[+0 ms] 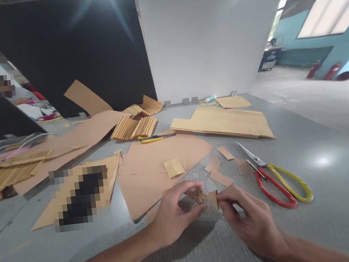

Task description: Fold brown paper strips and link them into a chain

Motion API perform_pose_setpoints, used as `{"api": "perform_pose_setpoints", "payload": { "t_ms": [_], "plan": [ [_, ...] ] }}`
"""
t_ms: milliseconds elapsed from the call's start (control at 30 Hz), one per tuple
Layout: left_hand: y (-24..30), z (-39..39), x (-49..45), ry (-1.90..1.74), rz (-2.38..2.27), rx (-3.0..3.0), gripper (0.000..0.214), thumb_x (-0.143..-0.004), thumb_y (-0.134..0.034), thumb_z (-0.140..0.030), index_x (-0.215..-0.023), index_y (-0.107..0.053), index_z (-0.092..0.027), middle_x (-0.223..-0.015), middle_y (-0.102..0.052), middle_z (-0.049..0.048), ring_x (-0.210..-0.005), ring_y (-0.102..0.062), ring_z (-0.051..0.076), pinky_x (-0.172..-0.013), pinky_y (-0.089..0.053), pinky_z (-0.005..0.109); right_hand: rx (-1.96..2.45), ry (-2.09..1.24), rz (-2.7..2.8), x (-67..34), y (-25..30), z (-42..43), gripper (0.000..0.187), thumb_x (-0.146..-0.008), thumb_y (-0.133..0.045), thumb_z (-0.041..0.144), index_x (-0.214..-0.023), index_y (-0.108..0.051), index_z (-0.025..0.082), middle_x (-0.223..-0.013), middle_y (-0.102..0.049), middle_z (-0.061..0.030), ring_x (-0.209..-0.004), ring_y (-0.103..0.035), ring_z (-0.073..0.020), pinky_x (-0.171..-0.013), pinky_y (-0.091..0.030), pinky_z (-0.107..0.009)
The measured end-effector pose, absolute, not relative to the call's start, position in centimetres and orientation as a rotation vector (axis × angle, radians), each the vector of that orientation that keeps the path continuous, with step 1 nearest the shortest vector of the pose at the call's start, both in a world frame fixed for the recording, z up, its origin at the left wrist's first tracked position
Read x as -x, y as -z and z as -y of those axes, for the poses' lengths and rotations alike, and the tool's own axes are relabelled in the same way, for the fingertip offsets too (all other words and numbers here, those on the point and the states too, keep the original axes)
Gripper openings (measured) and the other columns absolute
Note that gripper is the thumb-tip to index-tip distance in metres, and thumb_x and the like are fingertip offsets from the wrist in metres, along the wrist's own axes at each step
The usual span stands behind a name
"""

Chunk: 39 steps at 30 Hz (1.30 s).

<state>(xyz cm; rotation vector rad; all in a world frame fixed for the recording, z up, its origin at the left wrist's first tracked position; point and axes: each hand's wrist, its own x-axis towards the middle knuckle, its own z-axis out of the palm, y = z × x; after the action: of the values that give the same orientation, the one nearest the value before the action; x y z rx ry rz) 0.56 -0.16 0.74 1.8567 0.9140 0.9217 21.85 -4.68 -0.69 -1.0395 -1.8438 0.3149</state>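
Between the thumb and fingers of my left hand (173, 213) is a small accordion-folded piece of brown paper (200, 196), its pleats pressed together. My right hand (254, 220) pinches a small brown paper strip (214, 199) just to the right of it. The two pieces are close to each other; whether they touch is unclear. Past my hands lie several small cut rectangles of brown paper (221, 177) and a lighter paper square (174, 168) on a large brown sheet (146, 159). Scissors (263, 165) with one red and one yellow handle lie open to the right of my right hand.
A yellow and black box cutter (152, 138) lies beyond the sheet, near pleated paper bundles (134, 126). Folded brown paper (224, 121) sits at the back right. A black panel (67, 46) and a white panel (205, 39) stand behind the table. Another person (22, 95) is at far left.
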Motion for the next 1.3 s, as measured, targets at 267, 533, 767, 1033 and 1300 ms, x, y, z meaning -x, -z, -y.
{"api": "perform_pose_setpoints", "payload": {
  "t_ms": [267, 533, 767, 1033, 1300],
  "plan": [
    [-0.21, 0.71, -0.72, -0.994, -0.865, -2.027, 0.032, -0.088, -0.071, -0.020, -0.119, -0.063, -0.022, -0.107, -0.073, 0.0045, -0.097, -0.070, 0.019, -0.091, -0.054, 0.029, 1.003, -0.306, 1.884, -21.96, 1.00, 4.84, 0.021, -0.095, -0.052, 0.008, -0.104, -0.057, 0.026, -0.081, -0.064, 0.0012, -0.066, -0.061, -0.0131, -0.065, -0.049, -0.023],
    [0.10, 0.83, -0.54, -0.982, -0.897, -2.059, 0.032, -0.090, -0.070, -0.025, -0.122, -0.064, -0.022, -0.111, -0.074, 0.0066, -0.100, -0.071, 0.021, -0.093, -0.055, 0.031, 1.017, -0.317, 1.888, -22.20, 1.15, 4.71, 0.018, -0.096, -0.052, 0.011, -0.103, -0.059, 0.026, -0.080, -0.065, 0.0006, -0.066, -0.062, -0.0133, -0.064, -0.050, -0.023],
    [-0.01, 0.85, -0.51, -0.994, -0.896, -2.109, 0.033, -0.091, -0.071, -0.026, -0.122, -0.064, -0.022, -0.112, -0.074, 0.0061, -0.101, -0.071, 0.021, -0.093, -0.056, 0.031, 1.010, -0.381, 1.900, -22.20, 0.87, 4.45, 0.018, -0.096, -0.051, 0.011, -0.103, -0.058, 0.026, -0.082, -0.067, 0.0008, -0.069, -0.064, -0.0132, -0.067, -0.051, -0.023],
    [0.10, 1.01, -0.54, -1.086, -0.877, -2.193, 0.034, -0.091, -0.071, -0.025, -0.124, -0.063, -0.022, -0.113, -0.075, 0.0071, -0.102, -0.072, 0.020, -0.092, -0.057, 0.029, 1.048, -0.414, 1.945, -22.19, 1.25, 4.53, 0.013, -0.097, -0.054, 0.014, -0.103, -0.059, 0.025, -0.082, -0.067, 0.0007, -0.067, -0.064, -0.0135, -0.067, -0.051, -0.024],
    [0.11, 1.08, -0.30, -1.101, -0.876, -2.218, 0.039, -0.088, -0.072, -0.022, -0.126, -0.062, -0.023, -0.117, -0.073, 0.0061, -0.107, -0.070, 0.020, -0.094, -0.055, 0.027, 1.110, -0.547, 1.806, -21.73, 0.67, 4.49, 0.010, -0.096, -0.056, 0.018, -0.097, -0.064, 0.024, -0.081, -0.070, 0.0007, -0.065, -0.064, -0.0132, -0.063, -0.052, -0.023]
  ]
}}
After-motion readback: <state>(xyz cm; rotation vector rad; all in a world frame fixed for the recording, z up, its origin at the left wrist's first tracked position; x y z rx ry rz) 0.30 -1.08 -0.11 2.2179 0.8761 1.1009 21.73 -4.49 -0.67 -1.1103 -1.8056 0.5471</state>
